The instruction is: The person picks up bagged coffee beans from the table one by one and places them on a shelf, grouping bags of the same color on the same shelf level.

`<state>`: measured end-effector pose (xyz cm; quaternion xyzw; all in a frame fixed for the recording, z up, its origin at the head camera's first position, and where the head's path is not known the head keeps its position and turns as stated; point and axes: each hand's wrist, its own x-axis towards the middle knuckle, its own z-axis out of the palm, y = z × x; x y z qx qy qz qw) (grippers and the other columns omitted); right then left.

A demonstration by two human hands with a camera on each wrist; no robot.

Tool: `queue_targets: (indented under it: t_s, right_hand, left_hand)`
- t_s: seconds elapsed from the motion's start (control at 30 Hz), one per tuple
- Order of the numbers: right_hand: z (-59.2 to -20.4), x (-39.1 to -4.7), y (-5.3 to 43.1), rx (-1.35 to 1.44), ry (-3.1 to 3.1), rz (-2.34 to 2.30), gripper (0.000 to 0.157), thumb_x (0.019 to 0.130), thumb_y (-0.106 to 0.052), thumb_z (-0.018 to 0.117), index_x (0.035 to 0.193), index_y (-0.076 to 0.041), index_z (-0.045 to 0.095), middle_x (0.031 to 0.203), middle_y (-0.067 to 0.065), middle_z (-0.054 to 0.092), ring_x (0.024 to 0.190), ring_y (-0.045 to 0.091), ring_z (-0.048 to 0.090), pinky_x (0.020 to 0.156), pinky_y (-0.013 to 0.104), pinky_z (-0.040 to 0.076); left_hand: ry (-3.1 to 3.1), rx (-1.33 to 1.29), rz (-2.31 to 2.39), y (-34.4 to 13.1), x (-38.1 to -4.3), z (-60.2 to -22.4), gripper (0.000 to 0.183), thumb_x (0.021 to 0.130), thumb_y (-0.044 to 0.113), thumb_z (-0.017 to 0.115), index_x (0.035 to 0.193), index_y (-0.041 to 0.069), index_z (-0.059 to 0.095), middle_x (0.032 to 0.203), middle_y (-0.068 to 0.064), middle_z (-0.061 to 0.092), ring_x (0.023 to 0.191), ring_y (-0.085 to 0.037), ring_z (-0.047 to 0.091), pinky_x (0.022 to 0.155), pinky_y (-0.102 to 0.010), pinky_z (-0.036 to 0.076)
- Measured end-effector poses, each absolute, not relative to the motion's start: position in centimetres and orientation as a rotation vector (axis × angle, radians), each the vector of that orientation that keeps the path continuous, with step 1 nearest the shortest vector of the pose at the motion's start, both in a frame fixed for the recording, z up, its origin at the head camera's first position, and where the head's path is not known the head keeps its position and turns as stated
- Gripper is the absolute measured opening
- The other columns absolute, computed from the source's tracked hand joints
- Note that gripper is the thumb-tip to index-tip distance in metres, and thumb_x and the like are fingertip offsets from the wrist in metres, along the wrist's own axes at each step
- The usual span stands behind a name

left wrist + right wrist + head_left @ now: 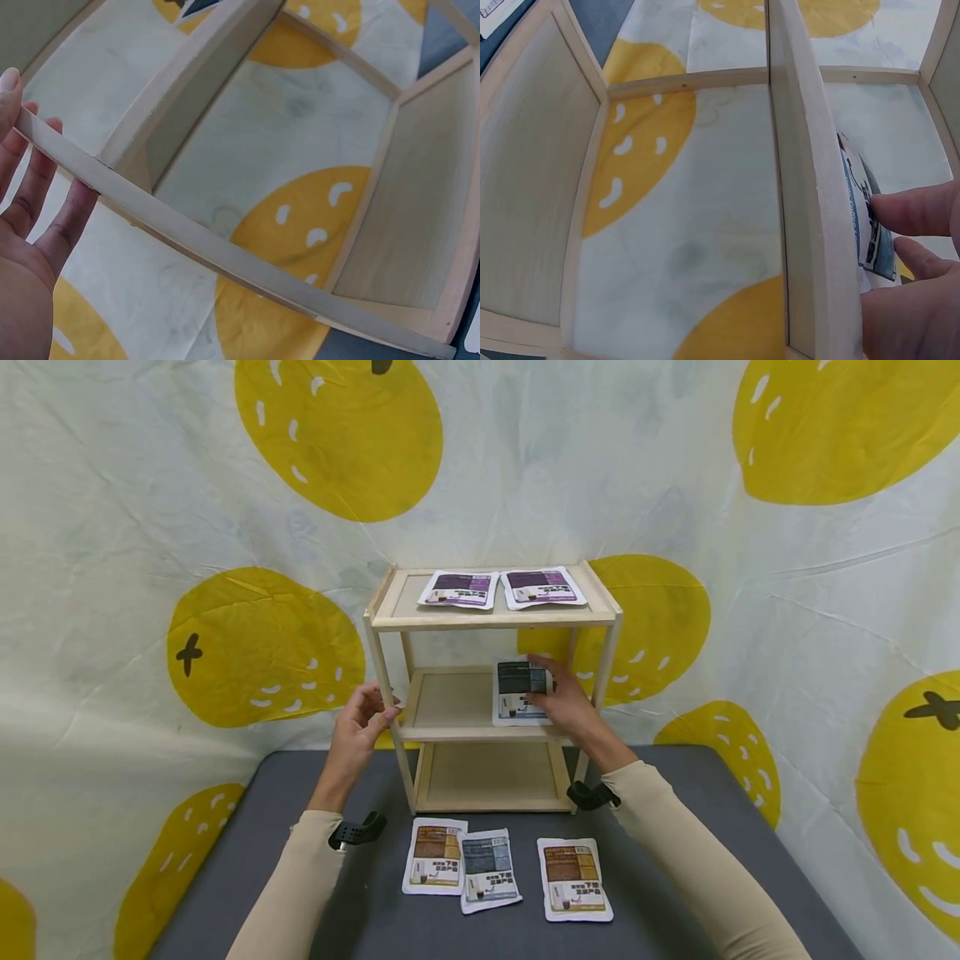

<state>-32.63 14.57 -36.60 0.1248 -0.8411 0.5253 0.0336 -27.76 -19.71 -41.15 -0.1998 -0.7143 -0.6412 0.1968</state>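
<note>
A small three-tier wooden shelf (487, 733) stands on the dark table. My left hand (358, 724) holds its left front post, thumb on one side and fingers behind, as the left wrist view shows with the post (187, 217). On the middle tier, my right hand (566, 697) grips a white-edged blue pouch (513, 706) near its right side. In the right wrist view the thumb lies on the face of the pouch (859, 217), which is tilted up from the tier. Its lower part is hidden there behind the tier's edge.
Two purple pouches, a left one (459, 590) and a right one (543, 587), lie side by side on the top tier. Before the shelf lie two brown pouches (435, 857) (575, 881) and a blue pouch (488, 870). A fruit-print cloth (480, 460) hangs behind.
</note>
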Motion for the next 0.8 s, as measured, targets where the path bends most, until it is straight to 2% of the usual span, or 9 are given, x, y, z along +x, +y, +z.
queue_targets:
  t_s: [0.23, 0.37, 0.6, 0.7, 0.8]
  right_hand:
    - [-36.8, -32.8, 14.6, 0.414, -2.603, 1.475, 0.074, 0.092, -0.006, 0.070, 0.157, -0.009, 0.035, 0.167, 0.021, 0.014, 0.154, 0.039, 0.014, 0.121, 0.057, 0.021]
    - [-36.6, -32.2, 14.4, 0.385, -2.583, 1.457, 0.079, 0.091, -0.012, 0.073, 0.158, -0.007, 0.031, 0.166, 0.021, 0.015, 0.152, 0.040, 0.020, 0.120, 0.057, 0.026]
    - [-36.6, -30.2, 14.1, 0.437, -2.458, 1.672, 0.083, 0.094, -0.013, 0.071, 0.160, -0.005, 0.022, 0.164, 0.017, 0.026, 0.152, 0.034, 0.026, 0.122, 0.049, 0.025]
    - [-36.8, -29.4, 14.0, 0.471, -2.399, 1.762, 0.078, 0.095, -0.010, 0.070, 0.158, -0.003, 0.025, 0.162, 0.019, 0.031, 0.150, 0.034, 0.030, 0.121, 0.049, 0.027]
    - [-37.1, -28.5, 13.8, 0.507, -2.346, 1.841, 0.074, 0.094, -0.006, 0.070, 0.156, 0.000, 0.029, 0.158, 0.022, 0.035, 0.147, 0.036, 0.035, 0.119, 0.050, 0.032]
  left_hand:
    - [-1.987, -0.541, -1.824, -19.7, -27.8, -41.2, 0.032, 0.098, 0.004, 0.065, 0.128, 0.002, 0.055, 0.110, -0.008, 0.064, 0.103, -0.024, 0.062, 0.085, -0.026, 0.056]
    - [-1.991, -0.544, -1.809, -19.7, -27.9, -41.2, 0.033, 0.098, 0.004, 0.066, 0.128, 0.002, 0.054, 0.109, -0.006, 0.065, 0.101, -0.021, 0.062, 0.084, -0.025, 0.056]
    - [-2.015, -0.552, -1.771, -19.6, -28.0, -41.1, 0.039, 0.097, 0.002, 0.066, 0.133, -0.003, 0.052, 0.115, -0.029, 0.058, 0.100, -0.019, 0.061, 0.080, -0.023, 0.056]
    - [-2.025, -0.550, -1.764, -19.6, -28.0, -41.0, 0.037, 0.097, 0.000, 0.066, 0.131, -0.005, 0.053, 0.114, -0.027, 0.059, 0.101, -0.020, 0.062, 0.081, -0.024, 0.056]
    - [-2.027, -0.537, -1.775, -19.6, -27.9, -41.0, 0.036, 0.097, 0.001, 0.066, 0.130, -0.003, 0.055, 0.112, -0.015, 0.063, 0.102, -0.025, 0.062, 0.081, -0.024, 0.056]
